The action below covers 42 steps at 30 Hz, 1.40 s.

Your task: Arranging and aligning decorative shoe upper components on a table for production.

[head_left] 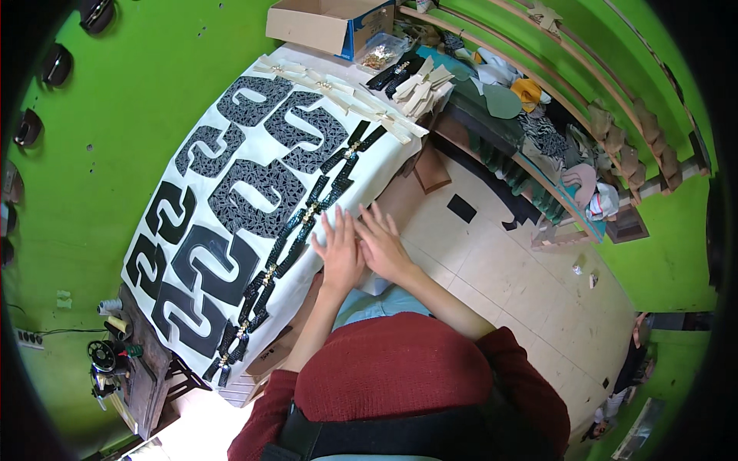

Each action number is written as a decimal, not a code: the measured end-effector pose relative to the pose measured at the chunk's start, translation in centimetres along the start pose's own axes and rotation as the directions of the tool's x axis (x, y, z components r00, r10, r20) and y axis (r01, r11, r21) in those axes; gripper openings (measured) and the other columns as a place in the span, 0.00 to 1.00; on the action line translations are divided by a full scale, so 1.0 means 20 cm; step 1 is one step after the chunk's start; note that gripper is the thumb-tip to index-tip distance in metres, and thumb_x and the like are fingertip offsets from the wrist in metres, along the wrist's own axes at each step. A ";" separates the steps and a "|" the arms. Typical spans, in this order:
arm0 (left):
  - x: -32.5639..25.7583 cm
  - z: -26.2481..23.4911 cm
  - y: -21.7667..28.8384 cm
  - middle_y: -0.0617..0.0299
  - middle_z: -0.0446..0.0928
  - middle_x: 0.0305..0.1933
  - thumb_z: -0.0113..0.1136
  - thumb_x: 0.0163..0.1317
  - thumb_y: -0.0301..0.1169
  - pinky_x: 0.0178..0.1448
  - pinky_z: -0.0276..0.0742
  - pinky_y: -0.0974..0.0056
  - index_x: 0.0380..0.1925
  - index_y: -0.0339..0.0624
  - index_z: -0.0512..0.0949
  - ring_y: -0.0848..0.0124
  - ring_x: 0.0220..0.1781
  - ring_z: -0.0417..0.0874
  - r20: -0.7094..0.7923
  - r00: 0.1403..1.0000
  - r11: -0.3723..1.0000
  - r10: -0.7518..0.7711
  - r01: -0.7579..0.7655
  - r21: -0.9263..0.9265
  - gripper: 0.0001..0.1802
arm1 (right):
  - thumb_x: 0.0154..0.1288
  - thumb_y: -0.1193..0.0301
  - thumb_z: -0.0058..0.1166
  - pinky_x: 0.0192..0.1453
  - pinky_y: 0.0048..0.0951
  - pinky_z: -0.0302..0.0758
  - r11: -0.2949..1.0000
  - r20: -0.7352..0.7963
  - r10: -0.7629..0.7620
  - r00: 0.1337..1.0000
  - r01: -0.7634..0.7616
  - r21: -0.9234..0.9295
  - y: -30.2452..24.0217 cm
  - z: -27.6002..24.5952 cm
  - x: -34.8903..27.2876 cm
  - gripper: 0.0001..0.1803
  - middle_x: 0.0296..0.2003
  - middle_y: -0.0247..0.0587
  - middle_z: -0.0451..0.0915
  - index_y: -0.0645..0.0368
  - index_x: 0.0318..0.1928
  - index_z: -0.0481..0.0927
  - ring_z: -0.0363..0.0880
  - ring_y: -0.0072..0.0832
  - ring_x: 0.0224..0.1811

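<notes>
My left hand [339, 250] is at the near edge of a white-covered table [165, 170], fingers stretched out and apart. Close beside it, my right hand [383, 244] also has its fingers spread, and the two hands seem to meet at the thumbs. No held thing shows in either. A row of black textured straps with gold ornaments [310, 210] runs along the near side of the table, just left of my left hand. Beyond it lie flat curved pieces, some with a grey pattern [257, 198], others plain black [217, 263]. Something whitish below my hands is mostly hidden.
Cream straps [330, 91] line the table's far end, by a pile of cream pieces [423, 90], a clear bag of gold bits [378, 55] and an open cardboard box [315, 27]. A rack with fabric scraps [546, 131] stands right; a sewing machine [108, 361] stands lower left.
</notes>
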State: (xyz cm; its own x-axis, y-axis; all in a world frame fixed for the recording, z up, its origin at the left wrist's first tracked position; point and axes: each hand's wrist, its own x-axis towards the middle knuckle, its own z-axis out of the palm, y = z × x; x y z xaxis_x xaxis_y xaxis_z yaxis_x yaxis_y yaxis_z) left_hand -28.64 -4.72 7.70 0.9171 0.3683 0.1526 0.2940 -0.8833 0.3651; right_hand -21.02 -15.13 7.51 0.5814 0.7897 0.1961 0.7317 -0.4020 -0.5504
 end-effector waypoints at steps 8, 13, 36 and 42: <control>0.35 0.16 0.19 0.43 0.43 0.73 0.52 0.55 0.33 0.65 0.38 0.29 0.67 0.30 0.51 0.44 0.75 0.40 0.089 0.986 0.990 0.140 -0.142 0.012 0.40 | 0.57 0.77 0.45 0.69 0.57 0.47 0.988 -0.058 0.144 0.988 -0.147 -0.039 0.29 -0.18 0.10 0.35 0.69 0.52 0.51 0.55 0.68 0.57 0.44 0.52 0.72; 0.69 0.27 0.23 0.42 0.44 0.73 0.52 0.54 0.32 0.64 0.38 0.29 0.67 0.30 0.50 0.44 0.75 0.39 0.070 0.973 0.975 0.219 -0.216 -0.047 0.41 | 0.59 0.75 0.46 0.68 0.61 0.48 0.985 -0.088 0.153 0.984 -0.159 -0.070 0.51 -0.27 0.32 0.33 0.68 0.53 0.53 0.59 0.66 0.59 0.45 0.51 0.72; 2.05 0.59 0.25 0.60 0.78 0.45 0.58 0.57 0.33 0.54 0.69 0.54 0.44 0.45 0.78 0.59 0.49 0.77 -0.205 0.972 0.976 -0.115 0.072 -0.204 0.14 | 0.59 0.73 0.53 0.68 0.64 0.46 0.984 -0.115 0.111 0.987 -0.125 -0.128 1.65 -0.67 1.65 0.23 0.57 0.30 0.74 0.47 0.56 0.74 0.63 0.38 0.66; 2.17 0.65 0.33 0.55 0.80 0.42 0.62 0.54 0.36 0.49 0.75 0.56 0.43 0.43 0.78 0.55 0.44 0.80 -0.134 0.941 0.927 -0.310 0.269 -0.261 0.17 | 0.53 0.72 0.60 0.71 0.53 0.47 0.979 0.082 0.014 0.996 0.003 -0.204 1.81 -0.71 1.76 0.25 0.53 0.31 0.77 0.48 0.54 0.76 0.67 0.32 0.63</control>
State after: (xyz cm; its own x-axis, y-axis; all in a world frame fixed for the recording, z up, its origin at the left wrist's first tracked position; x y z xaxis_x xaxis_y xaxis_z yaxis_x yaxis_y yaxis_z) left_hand 16.65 1.72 4.75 0.7356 0.6597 0.1536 0.4486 -0.6444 0.6193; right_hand 30.98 -8.52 5.91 0.5601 0.8195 0.1209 0.7909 -0.4856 -0.3725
